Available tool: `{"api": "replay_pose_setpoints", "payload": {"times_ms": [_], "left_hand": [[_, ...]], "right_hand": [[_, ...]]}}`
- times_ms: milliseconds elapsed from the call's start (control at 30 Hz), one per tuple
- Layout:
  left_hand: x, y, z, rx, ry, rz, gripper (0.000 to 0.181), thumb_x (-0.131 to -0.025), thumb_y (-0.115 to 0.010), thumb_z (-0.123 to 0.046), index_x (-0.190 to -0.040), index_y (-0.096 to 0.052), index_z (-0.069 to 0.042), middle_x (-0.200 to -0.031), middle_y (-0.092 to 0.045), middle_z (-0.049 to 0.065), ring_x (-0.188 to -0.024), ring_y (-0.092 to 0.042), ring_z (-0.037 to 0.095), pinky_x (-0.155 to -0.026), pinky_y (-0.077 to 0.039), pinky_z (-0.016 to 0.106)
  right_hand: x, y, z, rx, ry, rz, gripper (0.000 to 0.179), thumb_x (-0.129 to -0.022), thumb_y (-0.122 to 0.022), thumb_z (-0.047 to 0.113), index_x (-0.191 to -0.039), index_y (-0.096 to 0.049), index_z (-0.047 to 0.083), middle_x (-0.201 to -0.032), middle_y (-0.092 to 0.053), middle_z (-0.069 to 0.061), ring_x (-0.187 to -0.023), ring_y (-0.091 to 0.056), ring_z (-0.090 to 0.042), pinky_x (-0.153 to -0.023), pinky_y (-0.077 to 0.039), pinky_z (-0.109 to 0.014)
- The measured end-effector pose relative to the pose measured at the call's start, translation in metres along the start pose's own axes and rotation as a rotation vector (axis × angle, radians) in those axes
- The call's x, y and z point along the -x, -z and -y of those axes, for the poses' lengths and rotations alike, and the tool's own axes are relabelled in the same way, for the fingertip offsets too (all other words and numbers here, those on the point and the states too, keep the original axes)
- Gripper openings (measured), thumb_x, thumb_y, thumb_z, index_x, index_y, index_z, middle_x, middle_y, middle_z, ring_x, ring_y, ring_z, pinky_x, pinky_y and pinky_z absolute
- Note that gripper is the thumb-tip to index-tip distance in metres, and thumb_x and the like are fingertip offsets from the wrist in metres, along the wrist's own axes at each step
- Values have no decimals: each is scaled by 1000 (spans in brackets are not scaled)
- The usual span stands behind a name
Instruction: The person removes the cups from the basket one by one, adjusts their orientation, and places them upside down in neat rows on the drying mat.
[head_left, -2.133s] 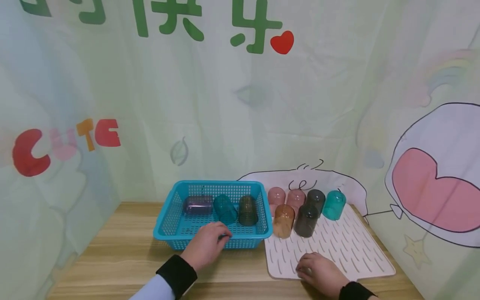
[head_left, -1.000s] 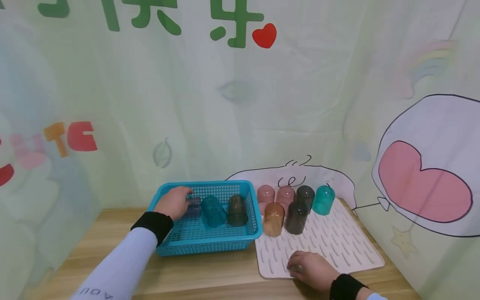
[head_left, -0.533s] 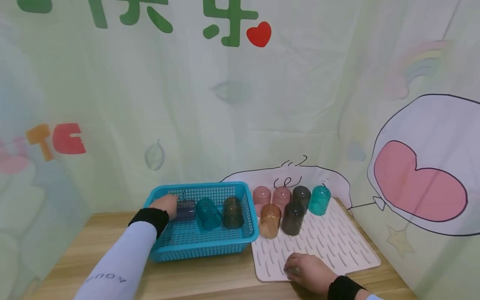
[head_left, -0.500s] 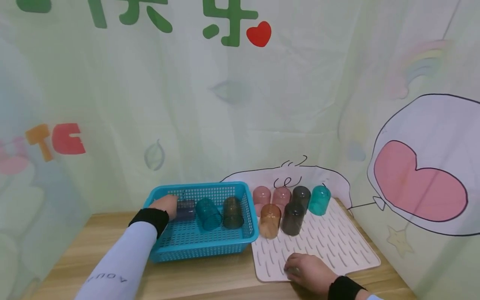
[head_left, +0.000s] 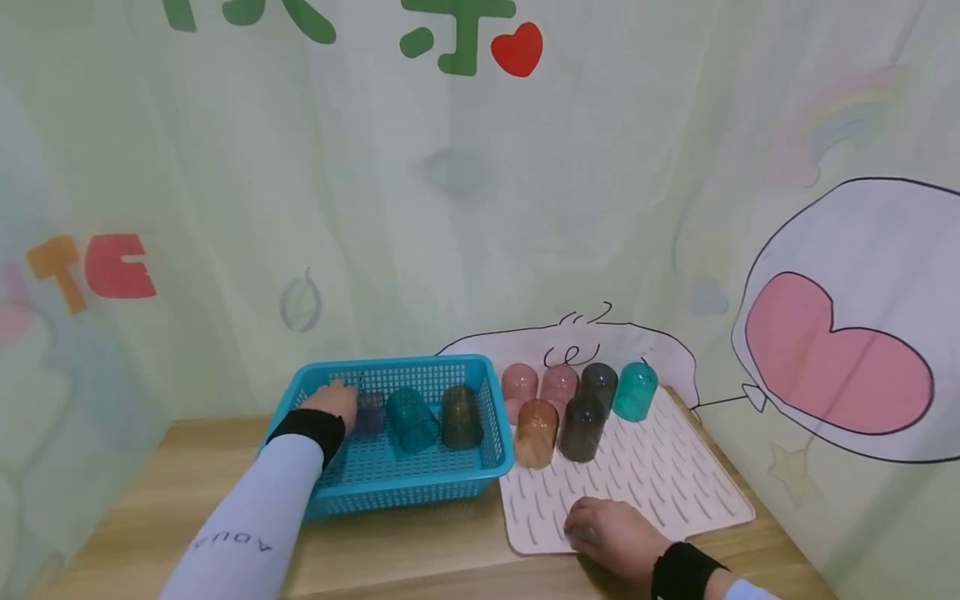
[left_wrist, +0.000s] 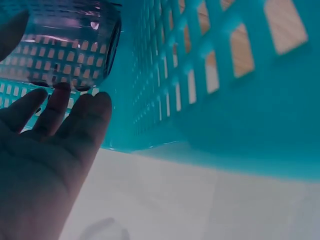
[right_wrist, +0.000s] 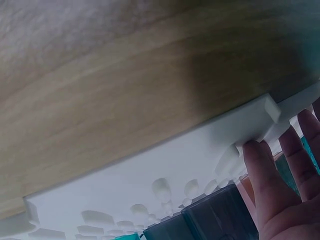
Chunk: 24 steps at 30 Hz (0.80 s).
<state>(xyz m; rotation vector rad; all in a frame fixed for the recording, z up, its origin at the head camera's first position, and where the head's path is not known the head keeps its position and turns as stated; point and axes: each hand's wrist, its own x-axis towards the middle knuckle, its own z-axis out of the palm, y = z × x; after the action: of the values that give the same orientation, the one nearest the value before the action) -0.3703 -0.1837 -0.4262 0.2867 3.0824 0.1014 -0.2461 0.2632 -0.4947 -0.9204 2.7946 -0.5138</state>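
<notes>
My left hand (head_left: 337, 402) is inside the blue perforated basket (head_left: 405, 482), at the left end of a purple see-through cup (head_left: 371, 414) lying on its side. In the left wrist view, the fingers (left_wrist: 85, 117) stretch out along one side of the purple cup (left_wrist: 75, 45), with the thumb on the other side; a firm hold is not visible. Beside it in the basket lie a teal cup (head_left: 412, 419) and a brown cup (head_left: 461, 417). My right hand (head_left: 618, 533) rests, fingers loosely bent and holding nothing, at the front edge of the pale ridged mat (head_left: 645, 483).
Upside-down cups stand at the mat's back: two pink ones (head_left: 519, 382), two dark grey ones (head_left: 582, 427), an amber one (head_left: 537, 433) and a teal-green one (head_left: 635, 392). Wooden tabletop (head_left: 405, 546) lies in front. A printed curtain (head_left: 375, 208) hangs behind.
My left hand has gone from the basket's front rim into its left side, beside the purple cup. The view has shifted somewhat. My right hand stays at the mat's front edge.
</notes>
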Motion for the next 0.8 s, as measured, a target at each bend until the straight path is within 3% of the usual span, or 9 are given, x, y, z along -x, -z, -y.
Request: {"api": "replay_pose_setpoints", "payload": {"times_ms": [167,367,600,800], "left_hand": [[8,14,-5,-5,8,-19,29,-90,-54,-1,-116,-56,12,-117,-51,36,-102,-50,47,-85,-49,57],[18,23,-16,17,-1,71,44,-93,-48,1,-131,-35,20,-120,-54,37,-111,-50,46,-93,-47,55],[21,16,-17,27,18,66,46,-94,-47,0,-133,-33,19,-124,-52,37,-112,-49,46,-94,-46,55],[13,4,-13,80,62,79,50,-89,-60,-10,-130,-42,12,-117,-59,32,-102,-57,40,-89,-49,56]], "right_hand": [[-4,4,2,14,17,-16,11,-85,-71,23,-96,-70,25,-95,-62,14,-86,-54,1,-78,-55,-31],[-4,4,3,18,12,-5,11,-86,-70,22,-96,-69,26,-95,-62,15,-86,-54,1,-78,-55,-31],[-2,4,4,1,-13,21,11,-87,-69,23,-97,-69,26,-96,-62,15,-87,-54,0,-79,-54,-33],[0,2,1,2,-13,30,11,-87,-69,24,-97,-68,27,-96,-62,16,-87,-53,1,-80,-55,-32]]}}
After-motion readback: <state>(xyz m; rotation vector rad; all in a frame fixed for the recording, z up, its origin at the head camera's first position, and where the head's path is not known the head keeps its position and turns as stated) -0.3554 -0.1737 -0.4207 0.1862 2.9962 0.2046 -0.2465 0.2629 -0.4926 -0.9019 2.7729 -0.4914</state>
